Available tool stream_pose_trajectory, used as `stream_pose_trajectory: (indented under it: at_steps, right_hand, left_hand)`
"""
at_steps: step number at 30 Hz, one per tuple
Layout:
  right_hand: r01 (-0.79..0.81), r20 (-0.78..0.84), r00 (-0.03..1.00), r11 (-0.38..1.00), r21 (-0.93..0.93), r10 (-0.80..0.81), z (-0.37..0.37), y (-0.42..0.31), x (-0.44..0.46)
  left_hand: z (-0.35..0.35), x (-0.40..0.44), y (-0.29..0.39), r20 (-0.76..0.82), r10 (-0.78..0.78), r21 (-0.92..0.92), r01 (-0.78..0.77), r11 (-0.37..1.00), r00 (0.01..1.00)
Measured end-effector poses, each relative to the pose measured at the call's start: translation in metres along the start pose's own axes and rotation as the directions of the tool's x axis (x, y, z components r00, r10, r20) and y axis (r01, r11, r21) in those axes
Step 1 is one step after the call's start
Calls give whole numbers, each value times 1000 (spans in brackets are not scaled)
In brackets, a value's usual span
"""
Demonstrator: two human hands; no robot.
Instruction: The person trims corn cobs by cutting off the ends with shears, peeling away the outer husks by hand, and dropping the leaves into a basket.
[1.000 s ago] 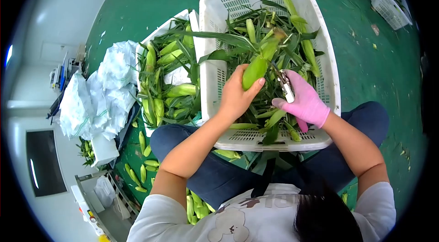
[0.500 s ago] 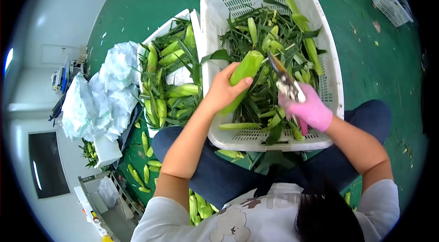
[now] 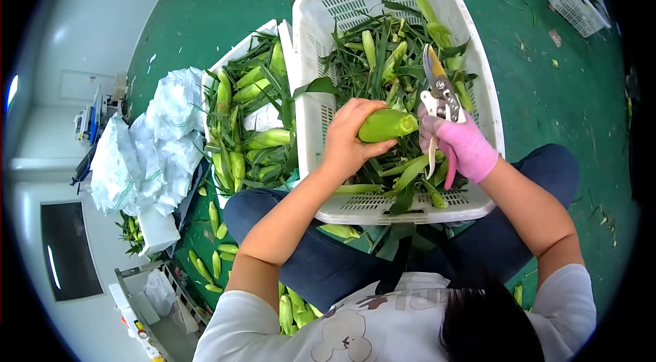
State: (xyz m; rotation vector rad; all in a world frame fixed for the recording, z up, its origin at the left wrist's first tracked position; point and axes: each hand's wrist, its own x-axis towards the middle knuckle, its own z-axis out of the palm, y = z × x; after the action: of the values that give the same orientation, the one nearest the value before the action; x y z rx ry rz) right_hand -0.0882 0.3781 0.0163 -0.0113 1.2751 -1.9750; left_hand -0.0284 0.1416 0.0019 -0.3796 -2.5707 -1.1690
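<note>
My left hand point(image 3: 348, 140) is bare and wrapped round a green corn cob point(image 3: 387, 125) in its husk, its cut end pointing right. In my right hand point(image 3: 465, 144), which wears a pink glove, are pruning shears point(image 3: 443, 94) with white and pink handles. Their blades point up and away, just right of the cob, not touching it. Both hands are over a large white plastic basket point(image 3: 486, 82) that holds cut leaves and husk pieces point(image 3: 355, 64).
Left of the basket stands a white foam box point(image 3: 290, 54) full of unpeeled corn point(image 3: 268, 138). White plastic bags point(image 3: 174, 105) lie farther left. Loose cobs point(image 3: 216, 264) are on the green floor point(image 3: 540, 109). Another white crate point(image 3: 577, 10) stands at the upper right.
The cob's ragged, leafy tip is gone, and the cob has turned from upright to nearly level, pointing right. The shears have come away from it, and their handles have spread.
</note>
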Motion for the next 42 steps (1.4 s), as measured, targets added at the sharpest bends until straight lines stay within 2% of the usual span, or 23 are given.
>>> stream_pose_trajectory:
  at_steps: [5,8,11,12,13,14,16,18,21,24,26,27,28,30,31,32,33,34,36,37,38,40,42]
  right_hand:
    - [49,91,995,993,-105,-39,17,2,-17]
    - [51,27,998,996,-76,-49,11,15,-13]
    - [73,-12,997,989,125,-72,26,9,-21]
    - [80,-34,997,976,202,-75,32,7,-23]
    - [105,44,992,971,216,-117,32,6,-23]
    - [116,-33,993,979,168,-112,36,1,-27]
    - [64,-40,997,990,126,-59,39,-12,-41]
    - [71,-18,997,986,153,-69,31,-6,-43]
    - [98,-24,995,971,218,-95,21,2,-40]
    - [137,-57,991,907,399,-125,14,-1,-25]
    - [94,46,991,893,440,-127,-13,2,-8]
    - [55,1,998,907,418,-61,-21,-4,0]
    - [-20,-37,999,927,373,37,-30,-6,7]
    - [-73,-31,996,943,326,88,-49,1,16]
    - [-88,-27,994,935,343,104,-50,5,16]
    - [-109,-22,992,927,359,125,-51,9,15]
    - [-165,21,985,916,367,169,-56,16,17]
    - [-225,47,973,887,404,226,-53,19,15]
    - [-324,113,946,853,410,305,-31,19,4]
    - [-349,120,937,860,371,329,-24,23,1]
    - [-371,125,929,867,332,350,-20,27,-3]
    - [-332,72,943,924,188,324,-8,37,-5]
    - [-221,7,975,973,-59,222,13,43,0]
  left_hand:
    - [-3,-5,12,-5,44,239,-41,970,999]
    - [3,-9,15,-35,63,270,-51,962,997]
    - [17,-15,5,-68,43,129,-34,991,997]
    - [31,-19,5,-42,-129,-270,113,956,991]
    - [48,-24,8,45,-276,-616,244,749,960]
    - [58,-31,10,178,-373,-851,333,407,910]
    - [61,-35,19,359,-468,-848,492,198,807]
    - [62,-36,18,435,-411,-842,524,130,801]
    - [55,-29,20,432,-380,-811,536,233,818]
    - [64,-32,-6,411,-361,-543,542,641,837]
    - [45,-25,0,249,-362,-230,418,879,898]
    - [24,-22,5,153,-346,80,337,938,926]
    - [-3,-19,10,70,-307,392,256,883,949]
    - [-75,-22,26,-83,-219,714,211,668,972]
    - [-105,-37,25,-228,-253,653,341,676,940]
    - [-133,-64,25,-444,-192,563,439,700,875]
    - [-164,-92,31,-589,-368,377,648,662,719]
    - [-199,-136,20,-684,-413,181,688,703,602]
    - [-251,-233,18,-816,-517,-163,753,637,261]
    - [-269,-292,22,-850,-519,-218,834,506,94]
    - [-269,-337,44,-888,-459,-203,870,449,30]
    - [-253,-396,87,-893,-445,-169,861,479,73]
    - [-229,-391,117,-913,-398,-153,832,533,87]
